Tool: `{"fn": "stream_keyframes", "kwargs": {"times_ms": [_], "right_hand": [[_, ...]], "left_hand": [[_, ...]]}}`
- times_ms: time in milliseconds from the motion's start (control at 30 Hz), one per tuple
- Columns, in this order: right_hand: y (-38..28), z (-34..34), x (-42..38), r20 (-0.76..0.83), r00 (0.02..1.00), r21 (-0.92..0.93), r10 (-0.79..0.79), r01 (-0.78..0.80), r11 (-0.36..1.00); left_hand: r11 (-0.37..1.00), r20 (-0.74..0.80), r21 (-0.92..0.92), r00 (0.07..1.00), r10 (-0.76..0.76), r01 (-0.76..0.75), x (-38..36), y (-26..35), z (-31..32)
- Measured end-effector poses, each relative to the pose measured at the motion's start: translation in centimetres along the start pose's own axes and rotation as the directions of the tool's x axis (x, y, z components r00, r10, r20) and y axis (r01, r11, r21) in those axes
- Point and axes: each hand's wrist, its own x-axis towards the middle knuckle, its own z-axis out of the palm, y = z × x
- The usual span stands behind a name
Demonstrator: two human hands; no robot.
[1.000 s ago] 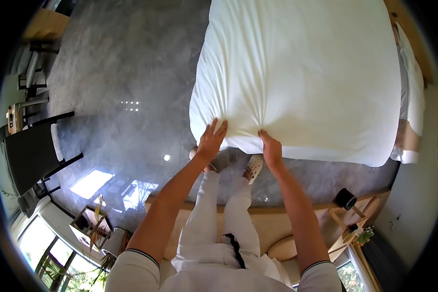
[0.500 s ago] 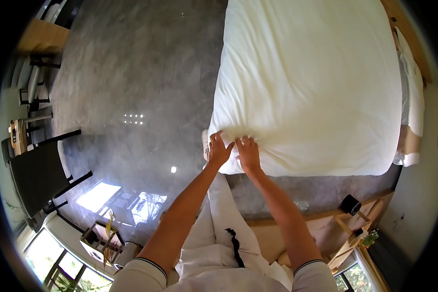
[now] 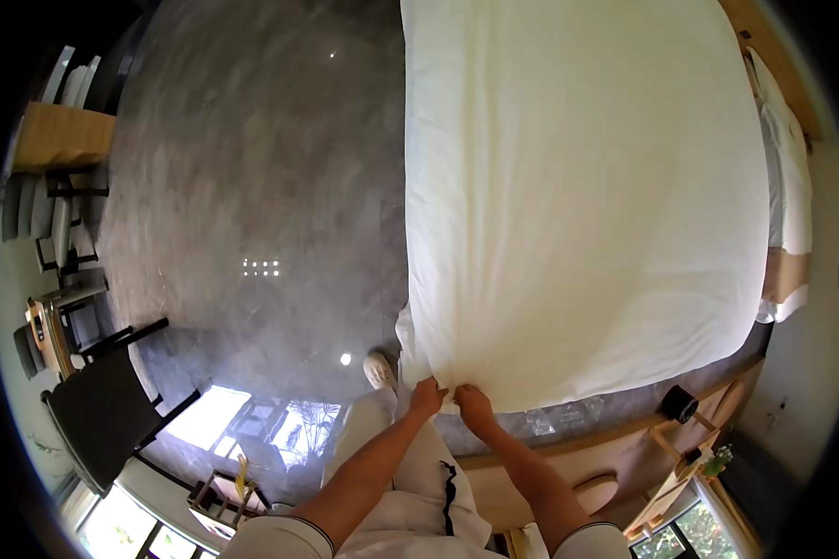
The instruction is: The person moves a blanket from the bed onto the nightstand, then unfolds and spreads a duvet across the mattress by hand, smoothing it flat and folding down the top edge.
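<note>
A large white cover lies over the bed, with long folds running up from its near left corner. At that corner my left hand is closed on the cover's edge. Close beside it, on the right, my right hand grips the same edge, its fingers curled into the fabric. The cover is drawn tight toward my body between the two hands. Some fingertips are hidden in the cloth.
White pillows rest at the bed's right end. A dark chair stands at the lower left. My shoe is on the grey floor. A wooden bench and a black cylindrical object are at the lower right.
Both hands have moved down toward my body and closed on the cover. Its near edge has come with them, and the folds now run straighter. The view has shifted.
</note>
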Motion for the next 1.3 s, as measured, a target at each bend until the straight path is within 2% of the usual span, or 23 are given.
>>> {"fn": "stream_keyframes", "kwargs": {"times_ms": [33, 100, 133, 167, 200, 233, 300, 333, 400, 433, 500, 600, 633, 700, 767, 833, 933, 1033, 1067, 1100, 1133, 1267, 1300], "right_hand": [[-0.2, -0.2, 1.1, 0.102, 0.994, -0.065, 0.048, -0.042, 0.997], [-1.5, -2.2, 5.0, 0.09, 0.996, -0.032, 0.018, -0.016, 0.999], [-2.5, -2.9, 6.5, 0.099, 0.995, -0.004, 0.0, 0.0, 1.0], [-4.9, -5.4, 8.7, -0.027, 1.0, -0.024, -0.002, 0.001, 1.0], [-8.0, -9.2, 11.4, -0.149, 0.989, -0.048, -0.01, 0.002, 0.999], [-10.8, -12.8, 14.4, -0.187, 0.982, -0.062, -0.019, 0.007, 0.998], [-14.3, -17.8, 20.4, -0.243, 0.97, -0.077, -0.031, 0.012, 0.997], [-15.7, -20.0, 23.8, -0.327, 0.944, -0.087, -0.048, 0.02, 0.996], [-17.4, -23.5, 30.5, -0.446, 0.895, -0.064, -0.03, 0.001, 0.998], [-17.6, -24.5, 33.1, -0.459, 0.888, -0.071, -0.03, -0.003, 0.997], [-18.9, -26.9, 38.4, -0.451, 0.882, -0.005, 0.139, -0.159, 0.987], [-21.5, -29.3, 44.5, -0.422, 0.878, 0.088, 0.224, -0.206, 0.975], [-22.5, -29.1, 45.9, -0.416, 0.877, 0.109, 0.241, -0.215, 0.971], [-23.2, -30.9, 48.7, -0.506, 0.845, 0.107, 0.171, -0.135, 0.985], [-24.8, -33.7, 50.9, -0.527, 0.83, 0.158, 0.181, -0.113, 0.981], [-26.2, -36.9, 53.2, -0.489, 0.83, 0.268, 0.27, -0.151, 0.951], [-26.2, -41.7, 58.6, -0.528, 0.807, 0.315, 0.263, -0.102, 0.944], [-26.8, -48.3, 66.5, -0.535, 0.799, 0.32, 0.275, -0.11, 0.941], [-26.8, -49.5, 69.3, -0.593, 0.78, 0.238, 0.199, -0.066, 0.969], [-27.5, -49.8, 69.7, -0.621, 0.773, 0.159, 0.132, -0.041, 0.986], [-29.3, -53.9, 70.0, -0.495, 0.824, 0.347, 0.275, -0.102, 0.932], [-32.5, -61.8, 78.6, -0.468, 0.825, 0.392, 0.317, -0.128, 0.911], [-33.0, -63.5, 80.7, -0.491, 0.82, 0.392, 0.294, -0.093, 0.915]], "left_hand": [[1.0, -0.003, 0.007, 1.0, 0.005, -0.005, 0.9, 0.3, -1.1], [0.992, 0.132, 0.128, 0.991, -0.02, 0.003, 4.0, 2.0, -5.7], [0.999, 0.026, -0.009, 0.999, 0.042, -0.042, 5.2, 2.9, -8.0], [0.984, -0.087, -0.145, 0.992, 0.092, -0.104, 6.7, 3.8, -10.2], [0.971, -0.063, -0.205, 0.992, 0.112, -0.123, 8.5, 5.7, -13.2], [0.971, -0.069, -0.198, 0.99, 0.122, -0.134, 10.1, 8.1, -16.1], [0.904, -0.135, 0.022, 0.895, 0.425, -0.426, 13.2, 12.5, -22.0], [0.893, -0.138, 0.033, 0.882, 0.45, -0.45, 15.3, 14.7, -24.6], [0.768, -0.035, 0.188, 0.777, 0.628, -0.612, 20.3, 19.2, -29.1], [0.757, -0.033, 0.187, 0.767, 0.641, -0.626, 22.2, 21.3, -30.8], [0.805, 0.114, 0.169, 0.822, 0.557, -0.569, 26.1, 25.6, -34.3], [0.799, 0.159, 0.265, 0.842, 0.516, -0.539, 29.3, 31.2, -40.2], [0.776, 0.202, 0.326, 0.842, 0.5, -0.54, 29.9, 32.8, -43.0], [0.779, 0.217, 0.296, 0.834, 0.508, -0.552, 32.2, 35.5, -46.9], [0.784, 0.232, 0.294, 0.837, 0.496, -0.546, 35.4, 37.2, -49.9], [0.769, 0.243, 0.341, 0.841, 0.484, -0.541, 38.4, 40.2, -53.5], [0.76, 0.216, 0.268, 0.806, 0.551, -0.592, 44.2, 46.3, -59.6], [0.826, 0.133, 0.177, 0.845, 0.518, -0.535, 51.0, 53.1, -66.4], [0.824, 0.148, 0.195, 0.846, 0.512, -0.533, 53.6, 55.7, -69.3], [0.842, 0.074, 0.118, 0.851, 0.521, -0.526, 55.1, 58.0, -72.1], [0.853, -0.011, 0.032, 0.853, 0.522, -0.522, 56.2, 60.0, -73.2], [0.768, -0.173, 0.079, 0.75, 0.639, -0.636, 67.0, 68.3, -83.9], [0.714, -0.208, 0.133, 0.685, 0.698, -0.687, 69.4, 71.2, -87.2]]}}
